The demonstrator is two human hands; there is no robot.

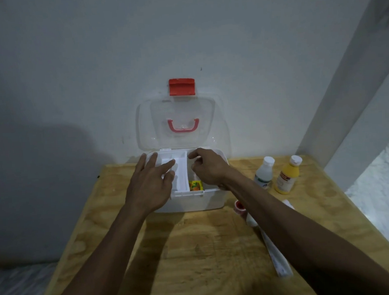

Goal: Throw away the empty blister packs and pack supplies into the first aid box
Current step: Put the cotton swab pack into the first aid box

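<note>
Both hands (149,186) (209,168) over first aid box (192,201)

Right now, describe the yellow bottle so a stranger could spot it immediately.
Start at the open first aid box on the wooden table. Right of it stand two white-capped bottles; the yellow bottle is the outer one, beside a clear bottle.

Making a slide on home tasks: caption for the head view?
Both hands reach into the open first aid box on a wooden table, two bottles waiting beside it.
</note>
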